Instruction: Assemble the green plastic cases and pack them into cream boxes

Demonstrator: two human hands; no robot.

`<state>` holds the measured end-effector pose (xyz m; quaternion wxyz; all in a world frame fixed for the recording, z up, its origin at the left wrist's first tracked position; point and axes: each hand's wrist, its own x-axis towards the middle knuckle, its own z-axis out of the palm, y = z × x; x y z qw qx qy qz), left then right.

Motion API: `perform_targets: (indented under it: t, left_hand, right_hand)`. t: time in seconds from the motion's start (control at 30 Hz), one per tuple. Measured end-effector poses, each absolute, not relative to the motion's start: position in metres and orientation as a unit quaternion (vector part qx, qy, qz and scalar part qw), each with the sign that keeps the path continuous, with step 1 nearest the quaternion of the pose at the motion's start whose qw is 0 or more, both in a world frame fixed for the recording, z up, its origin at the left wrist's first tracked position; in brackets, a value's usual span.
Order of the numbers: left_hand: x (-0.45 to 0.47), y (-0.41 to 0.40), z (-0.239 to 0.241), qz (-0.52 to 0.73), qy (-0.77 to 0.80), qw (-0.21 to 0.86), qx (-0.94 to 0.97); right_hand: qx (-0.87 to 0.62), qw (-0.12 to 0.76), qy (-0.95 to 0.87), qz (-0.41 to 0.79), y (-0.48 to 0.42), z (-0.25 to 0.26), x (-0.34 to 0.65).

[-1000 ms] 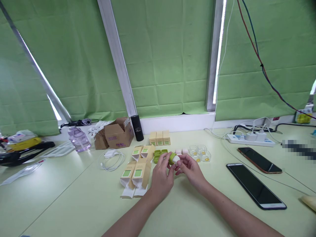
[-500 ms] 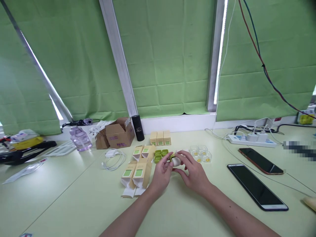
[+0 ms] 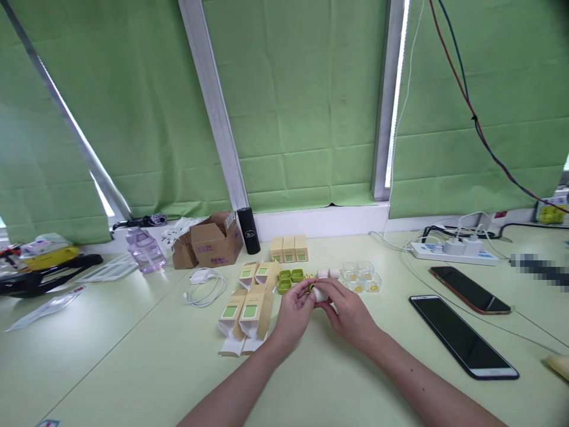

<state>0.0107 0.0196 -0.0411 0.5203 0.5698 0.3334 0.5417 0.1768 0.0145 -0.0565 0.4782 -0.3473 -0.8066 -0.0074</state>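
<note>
Close together above the table, my left hand (image 3: 293, 311) and my right hand (image 3: 351, 314) hold one small assembly between their fingertips. It has a white rounded piece (image 3: 320, 295) on the right, under my right fingers, and a small green cup (image 3: 311, 287) on the left, at my left fingertips. Fingers cover much of both parts, so how they join is hidden. Just beyond lie several green square cups (image 3: 291, 276), small yellowish pieces (image 3: 308, 276) and pinkish-white cylinders (image 3: 328, 273). Clear plastic cups (image 3: 365, 276) with yellow centres stand to the right.
Open cream boxes (image 3: 255, 311) are left of my hands, and more boxes (image 3: 288, 248) stand behind. A white charger cable (image 3: 204, 290), a cardboard box (image 3: 216, 243) and a black bottle (image 3: 248, 231) lie further left. Two phones (image 3: 462, 338) and a power strip (image 3: 453, 252) are on the right.
My right fingers have closed in and lowered over the white rounded piece, drawing slightly nearer my left hand. The pinkish-white cylinders behind show more now.
</note>
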Motion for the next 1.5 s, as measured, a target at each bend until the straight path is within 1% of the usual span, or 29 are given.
perform_targets:
  t: [0.1, 0.4, 0.53, 0.67, 0.97, 1.5]
  left_hand:
    - [0.013, 0.020, -0.042, 0.550, 0.338, 0.522, 0.557]
    - [0.015, 0.018, -0.039, 0.562, 0.357, 0.480, 0.571]
    - [0.012, 0.018, -0.042, 0.555, 0.342, 0.503, 0.568]
    - [0.009, 0.019, -0.048, 0.536, 0.301, 0.526, 0.588]
    - [0.011, 0.024, -0.054, 0.538, 0.311, 0.503, 0.601]
    - [0.011, 0.022, -0.052, 0.536, 0.325, 0.495, 0.602]
  right_hand:
    - [-0.345, 0.478, -0.808, -0.012, 0.015, -0.058, 0.177]
    - [-0.351, 0.474, -0.807, -0.031, 0.012, -0.053, 0.173]
    - [-0.347, 0.486, -0.802, -0.033, 0.013, -0.056, 0.174]
    - [-0.353, 0.479, -0.803, -0.002, 0.014, -0.059, 0.176]
    - [-0.361, 0.476, -0.802, -0.011, 0.016, -0.065, 0.175]
    - [-0.365, 0.477, -0.798, -0.046, 0.016, -0.067, 0.174]
